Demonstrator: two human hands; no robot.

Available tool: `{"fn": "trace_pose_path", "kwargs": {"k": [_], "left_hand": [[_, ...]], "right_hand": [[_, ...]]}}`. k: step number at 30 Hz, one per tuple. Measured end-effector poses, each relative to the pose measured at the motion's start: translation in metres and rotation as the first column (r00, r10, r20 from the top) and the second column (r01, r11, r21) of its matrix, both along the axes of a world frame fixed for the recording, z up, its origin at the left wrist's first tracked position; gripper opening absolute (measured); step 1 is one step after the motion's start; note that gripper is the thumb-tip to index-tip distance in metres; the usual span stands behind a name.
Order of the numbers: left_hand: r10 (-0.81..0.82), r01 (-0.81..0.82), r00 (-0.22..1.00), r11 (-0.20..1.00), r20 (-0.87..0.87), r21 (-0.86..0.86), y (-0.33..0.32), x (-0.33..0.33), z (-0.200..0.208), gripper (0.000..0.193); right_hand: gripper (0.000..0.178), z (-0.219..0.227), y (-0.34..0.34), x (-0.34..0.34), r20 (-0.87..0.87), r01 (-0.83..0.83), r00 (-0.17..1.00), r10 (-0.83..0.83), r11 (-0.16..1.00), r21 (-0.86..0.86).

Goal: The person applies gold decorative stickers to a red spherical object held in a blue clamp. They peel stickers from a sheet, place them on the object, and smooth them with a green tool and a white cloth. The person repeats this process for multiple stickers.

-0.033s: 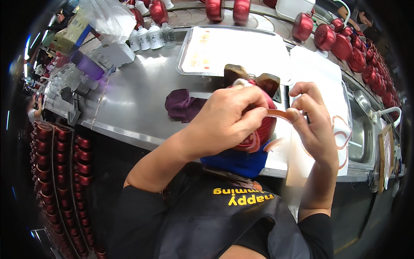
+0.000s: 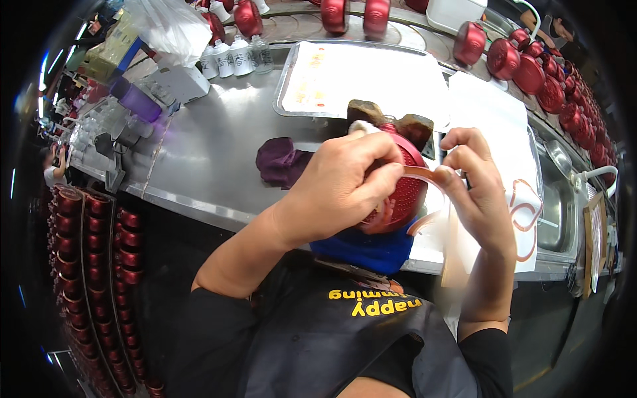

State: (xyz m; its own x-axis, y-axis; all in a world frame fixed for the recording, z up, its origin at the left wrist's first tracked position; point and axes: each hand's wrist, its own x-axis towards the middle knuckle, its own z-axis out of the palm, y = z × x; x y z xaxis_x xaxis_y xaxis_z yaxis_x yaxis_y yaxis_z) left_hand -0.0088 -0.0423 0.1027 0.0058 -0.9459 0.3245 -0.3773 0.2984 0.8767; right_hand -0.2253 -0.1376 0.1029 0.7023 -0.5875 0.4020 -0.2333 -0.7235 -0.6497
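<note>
**At the desk edge: both hands locked on the red pot and strip, no shift**

At the near edge of the steel desk (image 2: 199, 152) we see the left hand (image 2: 338, 189) clenched over a red perforated pot (image 2: 405, 192), fingers wrapped across its top and thumb side. The pot is held just above a blue cloth (image 2: 365, 249), close to the person's chest.

The right hand (image 2: 481, 192) pinches a thin, pale orange strip (image 2: 424, 174) between thumb and fingertips. The strip runs from that pinch to the pot's rim, where it meets the left fingertips. Below the right hand it blurs, so we cannot tell how far it hangs.

Against the earlier picture we find nothing moved: same grips, same pot position, same strip line. We judge the work sits mid-handling, with the strip at the rim, neither free of the pot nor fully seated on it.

- A purple cloth (image 2: 282, 162) lies just left of the pot, apart from both hands.
- Two brown blocks (image 2: 415, 129) stand right behind the pot.
- A metal tray (image 2: 292, 86) lies further back, with white bottles (image 2: 235, 56) to its left.
- A row of red pots (image 2: 504, 58) curves along the far side.
- A sink (image 2: 557, 205) sits to the right, beyond a white sheet (image 2: 491, 113).
</note>
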Motion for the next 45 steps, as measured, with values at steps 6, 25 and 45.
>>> {"fn": "trace_pose_path", "kwargs": {"k": [6,25,45], "left_hand": [[0.319,-0.283,0.906,0.945,0.278,-0.165,-0.004,0.015,-0.032,0.016],[0.358,-0.333,0.921,0.929,0.156,-0.162,-0.032,0.029,-0.057,0.019],[0.387,-0.350,0.885,0.920,0.259,-0.176,-0.038,0.029,-0.056,0.020]], "right_hand": [[0.019,-0.035,-0.008,0.034,0.012,0.102,0.995,-0.102,0.978,-0.179],[0.037,-0.052,0.001,0.026,-0.065,0.072,0.992,-0.106,0.912,-0.403],[0.039,-0.059,0.000,0.030,-0.060,0.108,0.989,-0.137,0.931,-0.348]]}}
